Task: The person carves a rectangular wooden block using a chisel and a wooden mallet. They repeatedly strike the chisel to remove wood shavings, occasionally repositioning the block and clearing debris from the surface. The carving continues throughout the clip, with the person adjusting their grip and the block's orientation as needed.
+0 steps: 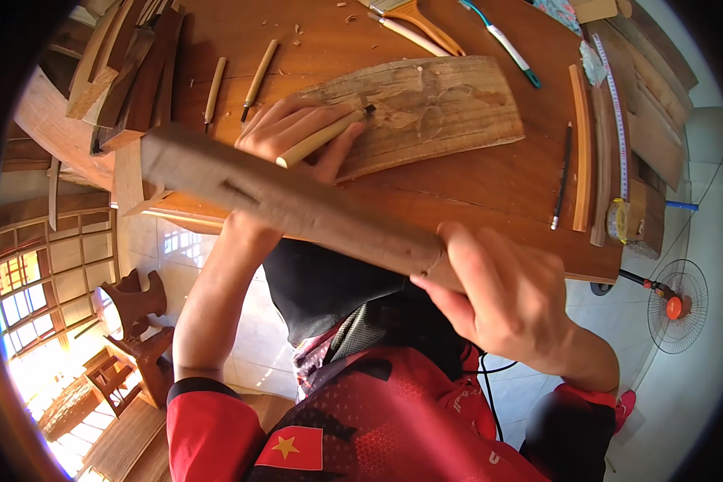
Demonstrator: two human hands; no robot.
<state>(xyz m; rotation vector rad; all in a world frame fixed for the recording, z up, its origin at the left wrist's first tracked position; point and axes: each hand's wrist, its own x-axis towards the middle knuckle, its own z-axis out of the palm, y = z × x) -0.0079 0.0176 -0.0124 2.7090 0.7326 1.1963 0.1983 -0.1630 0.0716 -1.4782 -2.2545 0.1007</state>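
Observation:
My left hand [275, 132] is closed around the pale wooden handle of a carving chisel [317, 140], resting on the carved wooden board [458, 104]. The chisel is tilted, its short dark metal end touching or just above the board's face. Shallow relief shapes show on the board, which lies flat on the table. In my right hand [510, 289] is one end of a long, thick wooden bar [297, 197]. The bar slants up to the left, above my left wrist, and hides part of that hand and the table edge. Its far end is slightly blurred.
Two more chisels [257, 80] lie left of the board. Behind it are a flat brush [430, 28], a pale-handled tool [410, 34] and a toothbrush [506, 48]. A pencil [563, 175], wooden strip [580, 149] and tape measure [618, 221] lie right. Wood pieces [128, 72] are stacked left.

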